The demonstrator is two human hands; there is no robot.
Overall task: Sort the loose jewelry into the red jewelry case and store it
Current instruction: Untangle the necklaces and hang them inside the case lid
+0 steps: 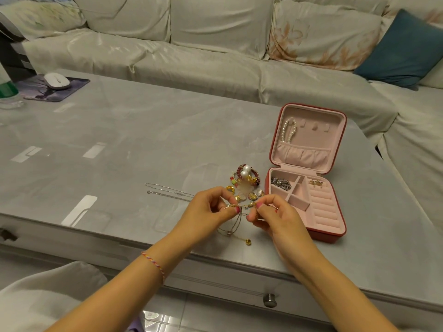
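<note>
While the red jewelry case [309, 171] lies open on the right side of the grey table [119, 144], both hands are busy just in front of it. The left hand [208, 212] pinches one end of a thin gold chain [236, 224] between thumb and fingertip. The right hand [275, 216] pinches the other end the same way, and the two hands are very close together. The chain hangs down in loops, with a small gold ball [248, 242] at the bottom, maybe touching the table. Behind the hands sits a little pile of loose jewelry [244, 183] with beads and two white pearls. Two silver chains [167, 191] lie to the left of the pile. Inside the case lid hangs a pearl bracelet [288, 130]. A ring [316, 183] sits in the case's far right part. Something silver and sparkly [280, 183] sits in the far left part.
</note>
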